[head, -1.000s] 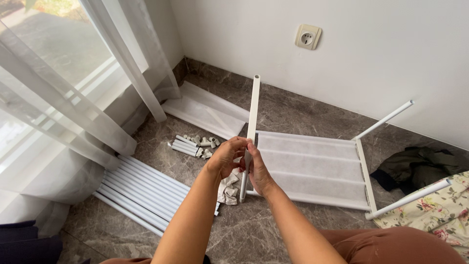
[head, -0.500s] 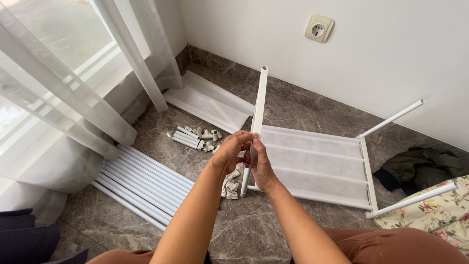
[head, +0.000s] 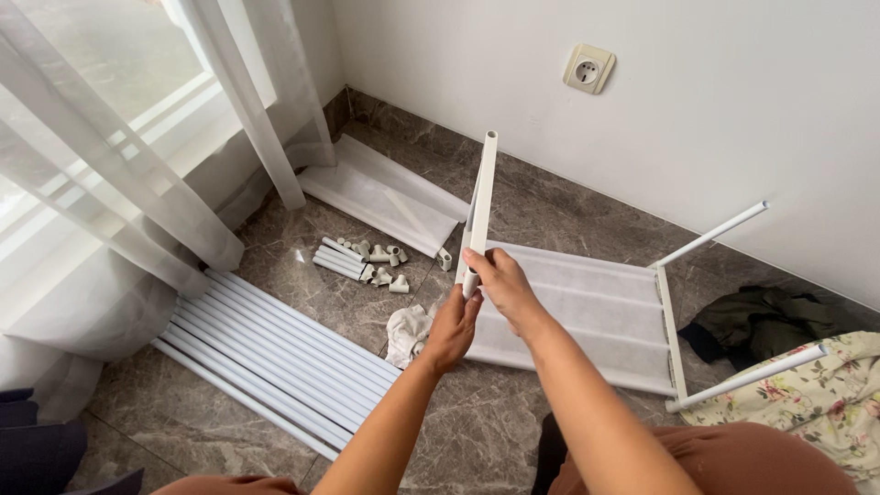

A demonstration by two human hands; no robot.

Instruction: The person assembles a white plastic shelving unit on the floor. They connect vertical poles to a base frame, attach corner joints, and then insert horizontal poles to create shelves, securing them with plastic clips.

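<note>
A white metal tube stands upright at the near left corner of a white fabric shelf frame lying on the floor. My right hand grips the tube's lower part. My left hand is closed around the tube's base just below it, near the frame's corner; what its fingers hold is hidden. Two more white tubes rise slanted from the frame's right side.
A row of long white tubes lies on the brown stone floor at left. Short tubes and grey plastic connectors sit beyond them. A second fabric panel lies by the curtain. A dark garment and floral cloth are at right.
My right hand has slid a little up the upright tube while my left hand dropped to its base. The view has shifted slightly.
</note>
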